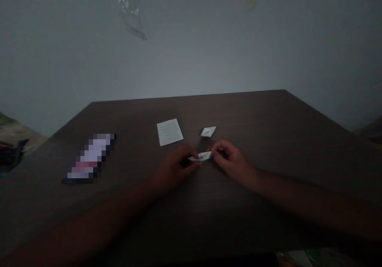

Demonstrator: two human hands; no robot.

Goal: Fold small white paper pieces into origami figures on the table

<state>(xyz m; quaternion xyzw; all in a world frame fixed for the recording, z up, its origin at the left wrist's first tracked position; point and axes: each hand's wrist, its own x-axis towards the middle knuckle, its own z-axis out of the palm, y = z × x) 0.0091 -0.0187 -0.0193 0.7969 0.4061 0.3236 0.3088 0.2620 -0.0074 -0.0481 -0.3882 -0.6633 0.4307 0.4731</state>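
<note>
A small folded piece of white paper (203,156) is pinched between both my hands just above the dark wooden table (268,131). My left hand (176,168) grips its left end with thumb and fingers. My right hand (229,158) grips its right end. Just beyond my right hand lies a second small folded paper piece (208,131). A flat white square sheet (169,131) lies beyond my left hand.
A pixelated flat object (91,157), dark-edged with a pale face, lies on the table's left side. A plain grey wall (191,52) stands behind the table's far edge. Coloured clutter shows at the far left (12,139).
</note>
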